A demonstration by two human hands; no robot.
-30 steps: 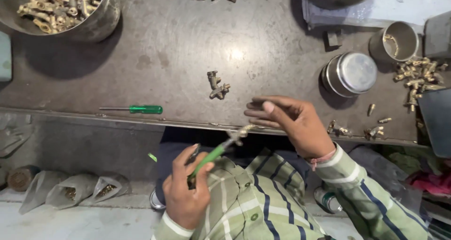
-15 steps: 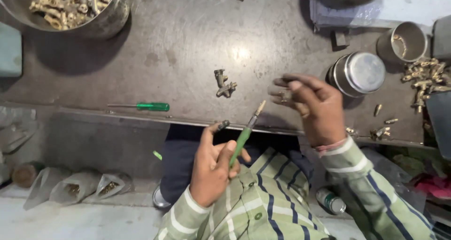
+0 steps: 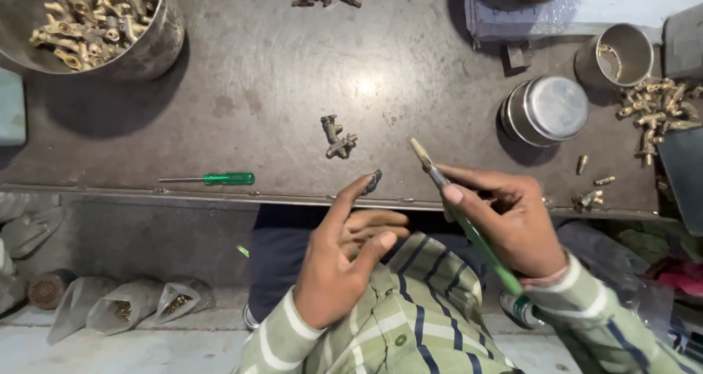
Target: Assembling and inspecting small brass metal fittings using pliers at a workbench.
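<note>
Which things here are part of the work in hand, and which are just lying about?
In hand:
- left hand pinching a small dark part
- right hand holding a green-handled brush

Lying about:
- green screwdriver on the metal table
- brass fitting at mid-table
- big bowl of brass parts
- lidded steel tin
- open steel cup
- loose brass pieces

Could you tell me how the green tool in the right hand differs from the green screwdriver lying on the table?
The green tool is held tilted in the right hand; the green screwdriver lies flat and untouched near the table edge. The held tool ends in a pale, brush-like tip; the screwdriver ends in a thin metal shaft. The held tool's handle looks slimmer and longer. Both have green handles.
</note>
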